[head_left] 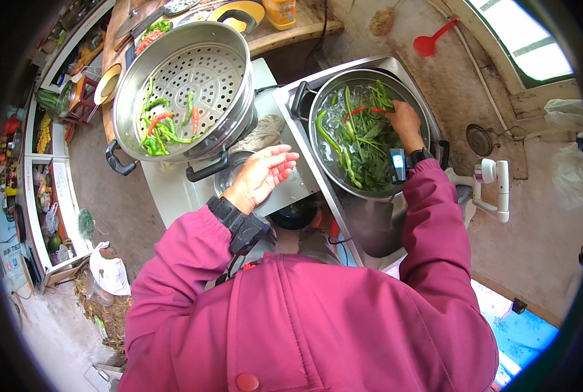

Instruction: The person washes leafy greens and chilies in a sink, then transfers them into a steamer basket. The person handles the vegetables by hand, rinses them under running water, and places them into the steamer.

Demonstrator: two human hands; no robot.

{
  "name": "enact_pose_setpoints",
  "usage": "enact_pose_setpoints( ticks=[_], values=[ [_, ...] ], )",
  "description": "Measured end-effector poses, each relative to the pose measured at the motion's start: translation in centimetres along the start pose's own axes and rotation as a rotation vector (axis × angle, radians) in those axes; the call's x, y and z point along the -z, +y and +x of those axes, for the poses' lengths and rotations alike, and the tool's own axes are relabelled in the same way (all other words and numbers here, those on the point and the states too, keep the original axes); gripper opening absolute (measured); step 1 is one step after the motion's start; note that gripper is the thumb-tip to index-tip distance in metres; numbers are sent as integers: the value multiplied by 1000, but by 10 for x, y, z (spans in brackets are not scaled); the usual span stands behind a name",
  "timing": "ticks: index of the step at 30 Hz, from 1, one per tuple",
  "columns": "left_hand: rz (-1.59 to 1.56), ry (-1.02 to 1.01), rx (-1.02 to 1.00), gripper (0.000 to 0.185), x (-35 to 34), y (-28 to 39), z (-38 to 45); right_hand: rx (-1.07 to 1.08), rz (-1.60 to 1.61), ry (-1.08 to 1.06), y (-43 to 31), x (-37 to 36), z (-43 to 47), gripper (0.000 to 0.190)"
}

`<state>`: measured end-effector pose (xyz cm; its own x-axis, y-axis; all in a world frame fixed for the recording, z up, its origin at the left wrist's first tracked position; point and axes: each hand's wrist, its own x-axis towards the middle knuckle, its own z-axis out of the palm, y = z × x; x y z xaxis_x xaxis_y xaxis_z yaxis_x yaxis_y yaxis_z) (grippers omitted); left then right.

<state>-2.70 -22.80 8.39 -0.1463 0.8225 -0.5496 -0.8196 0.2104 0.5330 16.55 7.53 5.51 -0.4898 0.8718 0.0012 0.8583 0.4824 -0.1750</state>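
My right hand (405,123) reaches into a metal pot of water (316,142) at its right side, its fingertips at a red chili pepper (378,110) and green peppers; whether it grips them I cannot tell. Leafy greens (370,142) and long green peppers (326,131) float in the water. My left hand (262,177) is raised palm up, its fingers apart and empty, between the pot and a large steamer (246,63). Green peppers (161,137) and red peppers (195,120) lie on the steamer's perforated bottom, at its near left.
Behind the steamer stands a wooden table (296,36) with a cleaver (147,22), chopped peppers (149,39) and an orange container (279,12). A grey cloth (264,131) and a bowl (225,171) sit beside the steamer. A white faucet (492,186) is right of the pot; a red ladle (424,45) hangs beyond.
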Motion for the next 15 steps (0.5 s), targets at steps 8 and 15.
enact_pose_setpoints(
  ticks=[8, 15],
  values=[
    [16, -70, 24, 27, -14, 2, 10, 84, 182, -199, 12, 40, -14, 29],
    [9, -99, 18, 23, -17, 0, 10, -29, 500, -296, 14, 48, -34, 18]
  ],
)
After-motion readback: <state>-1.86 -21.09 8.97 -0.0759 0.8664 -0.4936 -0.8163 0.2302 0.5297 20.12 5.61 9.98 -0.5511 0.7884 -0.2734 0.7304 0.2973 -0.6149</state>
